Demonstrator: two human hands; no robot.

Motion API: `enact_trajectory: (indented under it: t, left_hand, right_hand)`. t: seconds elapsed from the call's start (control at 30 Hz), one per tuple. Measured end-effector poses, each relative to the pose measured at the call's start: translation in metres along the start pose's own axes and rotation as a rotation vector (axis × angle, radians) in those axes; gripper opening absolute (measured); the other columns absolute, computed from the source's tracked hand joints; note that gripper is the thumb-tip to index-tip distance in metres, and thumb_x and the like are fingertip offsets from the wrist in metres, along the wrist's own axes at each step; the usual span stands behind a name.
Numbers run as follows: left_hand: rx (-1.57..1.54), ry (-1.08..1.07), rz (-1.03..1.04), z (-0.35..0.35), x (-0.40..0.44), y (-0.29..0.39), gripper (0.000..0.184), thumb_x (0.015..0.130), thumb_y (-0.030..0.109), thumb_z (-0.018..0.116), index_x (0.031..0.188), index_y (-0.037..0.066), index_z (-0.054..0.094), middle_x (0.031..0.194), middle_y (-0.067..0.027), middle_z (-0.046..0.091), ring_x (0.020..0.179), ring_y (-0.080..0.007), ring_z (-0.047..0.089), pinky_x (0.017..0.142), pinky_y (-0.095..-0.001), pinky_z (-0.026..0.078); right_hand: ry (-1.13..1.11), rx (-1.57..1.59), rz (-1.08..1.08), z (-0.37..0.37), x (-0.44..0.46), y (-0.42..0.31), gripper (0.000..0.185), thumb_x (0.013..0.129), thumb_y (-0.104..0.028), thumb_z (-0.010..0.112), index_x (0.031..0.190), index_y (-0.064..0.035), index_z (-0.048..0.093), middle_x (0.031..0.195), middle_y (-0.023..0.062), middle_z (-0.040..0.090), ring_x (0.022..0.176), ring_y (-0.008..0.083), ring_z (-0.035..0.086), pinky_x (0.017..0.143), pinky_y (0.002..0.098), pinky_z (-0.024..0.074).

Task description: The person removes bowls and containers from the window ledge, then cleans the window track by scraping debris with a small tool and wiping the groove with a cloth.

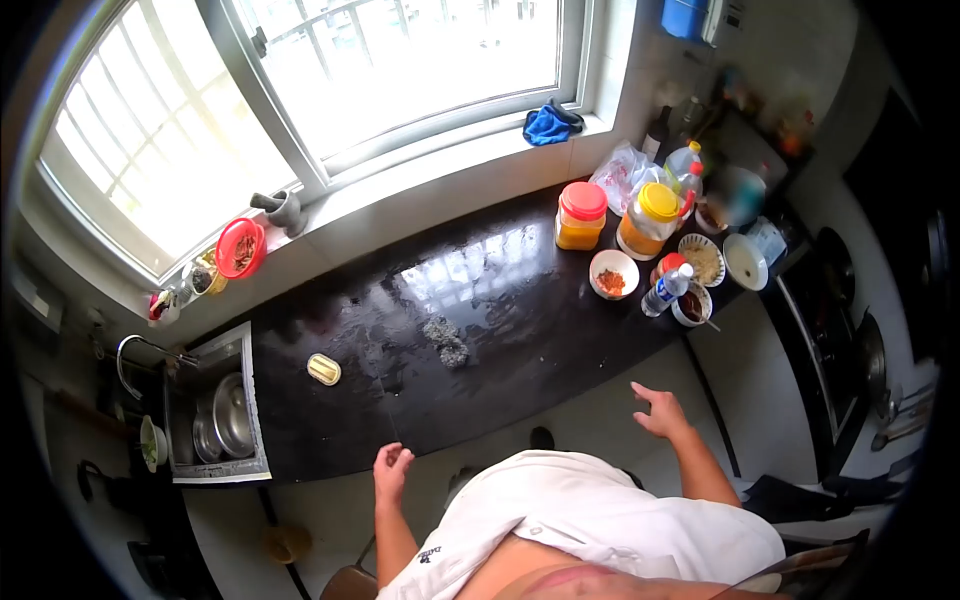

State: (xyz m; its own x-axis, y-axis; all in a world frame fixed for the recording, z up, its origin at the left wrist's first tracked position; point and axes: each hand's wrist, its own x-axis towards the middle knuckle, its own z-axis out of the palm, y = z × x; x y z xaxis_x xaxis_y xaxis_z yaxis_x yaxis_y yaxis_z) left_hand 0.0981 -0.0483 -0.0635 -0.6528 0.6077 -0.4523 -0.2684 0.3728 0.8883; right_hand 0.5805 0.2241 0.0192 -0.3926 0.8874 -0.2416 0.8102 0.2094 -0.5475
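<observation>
My left hand hangs just off the counter's front edge, fingers loosely bent and apart, holding nothing. Farther right, my right hand is in the air in front of the counter, thumb and fingers apart, with nothing in it. Two grey steel wool scourers lie against each other on the wet dark countertop. To their left is a small oval gold-and-white item, perhaps a dish or tin. Neither hand touches any of these.
At left, a sink holds metal bowls under a tap. At right stand a red-lidded jar, a yellow-lidded jar, a water bottle and several bowls. A red basket and blue cloth sit on the windowsill.
</observation>
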Motion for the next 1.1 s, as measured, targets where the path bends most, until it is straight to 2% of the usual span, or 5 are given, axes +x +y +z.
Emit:
enact_trajectory:
  t: [0.13,0.2,0.43,0.87,1.1]
  left_hand:
    - [0.01,-0.12,0.075,0.046,0.026,0.052,0.032,0.087,0.01,0.071,0.115,-0.001,0.06,0.099,-0.006,0.065,0.093,-0.0148,0.063,0.087,-0.0289,0.051]
    - [0.049,-0.205,0.117,0.067,0.048,0.074,0.03,0.089,0.011,0.07,0.114,-0.002,0.061,0.101,-0.0076,0.066,0.095,-0.0154,0.063,0.088,-0.0289,0.051]
    - [0.011,-0.758,0.084,0.193,0.084,0.185,0.042,0.099,0.022,0.058,0.13,-0.004,0.052,0.116,-0.0156,0.066,0.11,-0.0257,0.064,0.1,-0.0383,0.048]
    - [-0.187,-0.613,0.141,0.339,0.155,0.245,0.032,0.081,0.002,0.074,0.11,-0.003,0.06,0.079,-0.0039,0.067,0.073,-0.0087,0.062,0.068,-0.024,0.051]
    - [0.466,-0.271,0.384,0.332,0.246,0.18,0.03,0.083,0.013,0.073,0.107,-0.003,0.063,0.077,-0.0092,0.067,0.068,-0.0152,0.063,0.066,-0.0293,0.05]
  right_hand:
    - [-0.012,0.606,-0.09,-0.001,0.066,-0.018,0.057,0.079,-0.011,0.075,0.132,-0.0008,0.057,0.109,0.0143,0.072,0.097,0.0183,0.068,0.086,0.0322,0.0527]
    - [-0.108,1.268,-0.038,-0.008,0.094,-0.058,0.037,0.093,-0.005,0.059,0.129,0.0037,0.057,0.106,0.02,0.07,0.054,0.006,0.053,0.051,0.0202,0.044]
    - [-0.44,2.007,-0.104,-0.006,0.193,-0.173,0.056,0.102,-0.05,0.038,0.131,-0.0069,0.058,0.12,0.0221,0.065,0.047,0.0094,0.044,0.046,0.0233,0.0341]
    - [-0.559,1.686,0.129,-0.01,0.347,-0.219,0.053,0.103,-0.044,0.041,0.124,0.0009,0.058,0.11,0.0193,0.068,0.065,0.0174,0.06,0.062,0.03,0.0497]
    - [0.257,0.57,-0.517,-0.124,0.519,-0.216,0.033,0.084,-0.022,0.073,0.107,0.0006,0.07,0.094,0.0126,0.072,0.084,0.0206,0.068,0.077,0.0317,0.0537]
